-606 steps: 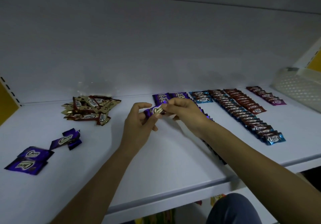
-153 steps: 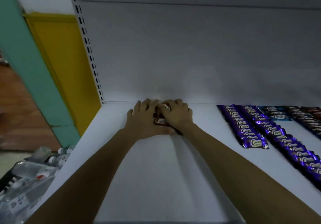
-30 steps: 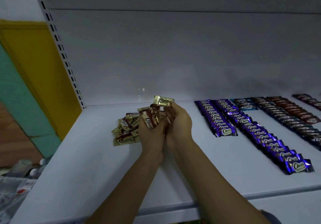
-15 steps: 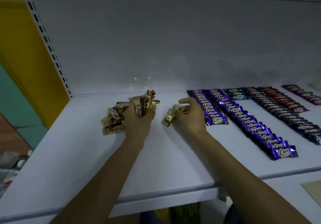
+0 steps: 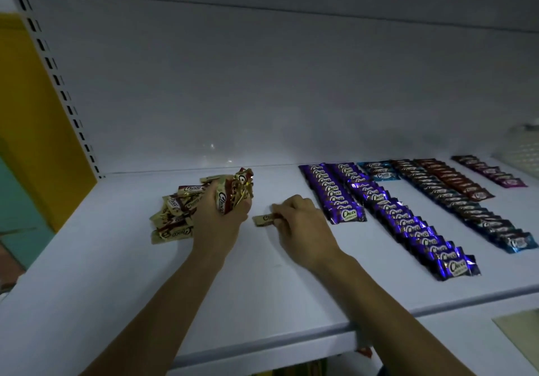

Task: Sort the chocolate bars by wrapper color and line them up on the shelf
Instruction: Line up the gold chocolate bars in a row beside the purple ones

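Mid-frame, the right hand [image 5: 300, 225] is pinching one gold bar [image 5: 263, 220] onto the shelf [image 5: 262, 294] — likely starting a row beside the purple bars [image 5: 335, 196] — while the left hand [image 5: 217, 225] is gripping the gold bundle [image 5: 234, 190] as supply

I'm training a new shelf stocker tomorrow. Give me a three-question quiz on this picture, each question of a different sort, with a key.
1. True or false: the left hand grips a bunch of gold bars.
2. The right hand pinches a single gold bar. Which row lies nearest to that hand?
A. purple row
B. blue row
C. dark red row
3. Fill in: the loose gold pile lies on the shelf to the ___ of the left hand.

Key: 1 true; 2 A; 3 left.
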